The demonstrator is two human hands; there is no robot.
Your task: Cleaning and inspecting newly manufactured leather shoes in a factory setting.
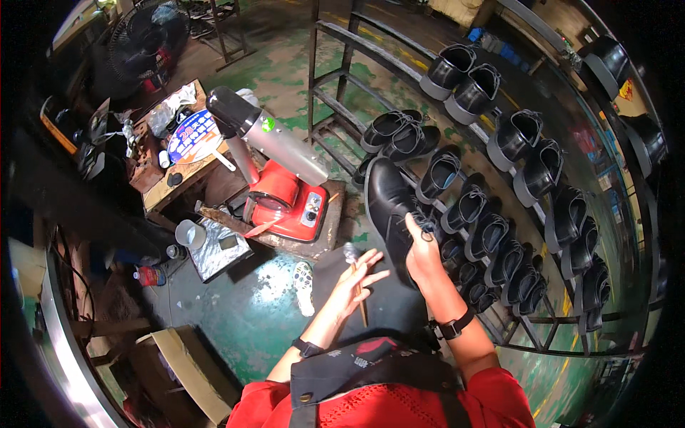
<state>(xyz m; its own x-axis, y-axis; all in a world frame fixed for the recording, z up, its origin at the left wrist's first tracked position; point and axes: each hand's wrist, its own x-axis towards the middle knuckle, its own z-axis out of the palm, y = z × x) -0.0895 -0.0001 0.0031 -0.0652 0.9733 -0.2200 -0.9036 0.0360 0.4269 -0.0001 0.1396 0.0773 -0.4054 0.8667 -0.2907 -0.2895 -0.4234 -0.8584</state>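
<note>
My right hand [423, 258] grips a black leather lace-up shoe [387, 196] near its lace opening, with the thumb over the laces. The shoe is held up above my lap, toe pointing away from me. Just left of its heel end is my left hand [351, 287], its fingers partly spread. A thin wooden-handled tool [364, 314] runs through that hand, its pale, shiny head showing beyond the fingers; the head's exact kind is unclear. Dark cloth or an apron covers my lap beneath both hands.
A red machine [303, 214] with a silver-and-black tube stands ahead on the left. Beside it are a cluttered wooden table [175, 189], a paddle fan [196, 135] and a white cup [190, 234]. To the right, a metal rack [342, 78] carries several black shoes. A cardboard box [193, 371] sits lower left.
</note>
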